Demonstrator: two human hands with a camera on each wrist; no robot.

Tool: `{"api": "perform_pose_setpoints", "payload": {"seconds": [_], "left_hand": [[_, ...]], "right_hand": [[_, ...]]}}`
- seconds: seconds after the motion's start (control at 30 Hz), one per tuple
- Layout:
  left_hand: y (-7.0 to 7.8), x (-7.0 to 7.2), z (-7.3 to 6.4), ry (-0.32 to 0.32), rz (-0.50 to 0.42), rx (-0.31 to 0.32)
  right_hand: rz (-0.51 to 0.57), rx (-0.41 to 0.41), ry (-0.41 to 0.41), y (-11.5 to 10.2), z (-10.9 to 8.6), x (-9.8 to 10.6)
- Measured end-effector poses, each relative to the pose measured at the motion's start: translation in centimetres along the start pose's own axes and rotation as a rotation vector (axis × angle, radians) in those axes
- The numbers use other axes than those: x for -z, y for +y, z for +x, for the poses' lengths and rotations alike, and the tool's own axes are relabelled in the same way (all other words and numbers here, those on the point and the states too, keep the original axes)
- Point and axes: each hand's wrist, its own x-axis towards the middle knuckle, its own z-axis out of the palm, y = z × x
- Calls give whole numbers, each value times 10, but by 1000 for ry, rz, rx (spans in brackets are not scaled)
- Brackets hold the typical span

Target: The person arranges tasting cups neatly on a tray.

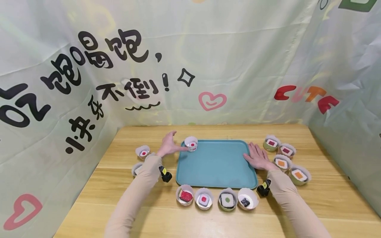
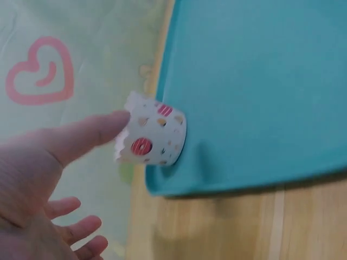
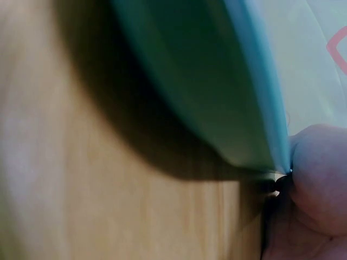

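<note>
A white patterned paper cup [image 1: 190, 144] [image 2: 157, 132] holds a white piece with a red centre and stands upright in the back left corner of the teal tray [image 1: 217, 165] [image 2: 260, 81]. My left hand [image 1: 169, 145] [image 2: 27, 179] is spread beside it, the thumb stretched out to the cup's rim and the other fingers apart from it. On the tray's right edge, my right hand [image 1: 257, 158] lies with straight fingers. The right wrist view catches only part of that hand [image 3: 320, 179], at the tray's rim [image 3: 255, 70].
Along the tray's front stand paper cups with sushi-like pieces, among them a red-topped one [image 1: 186, 196] and a green-centred one [image 1: 227, 200]. Several more cups [image 1: 299, 175] cluster right of the tray. Others [image 1: 143, 152] sit by the left forearm. A printed cloth [image 1: 238, 66] surrounds the wooden table [image 1: 208, 223].
</note>
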Motion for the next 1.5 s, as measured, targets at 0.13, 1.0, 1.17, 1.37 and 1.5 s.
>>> {"api": "perform_pose_setpoints", "payload": {"seconds": [0.13, 1.0, 1.17, 1.37, 1.5], "left_hand": [[-6, 11, -3, 49, 29, 46], [-52, 72, -25, 183, 329, 274], [-59, 77, -26, 169, 374, 306], [-67, 81, -29, 142, 396, 379], [-73, 83, -30, 126, 358, 420]], "right_hand": [[-5, -3, 3, 1, 1, 0], [-17, -6, 4, 2, 3, -1], [-11, -6, 4, 3, 2, -1], [-11, -2, 2, 4, 3, -1], [-13, 0, 0, 3, 1, -1]]}}
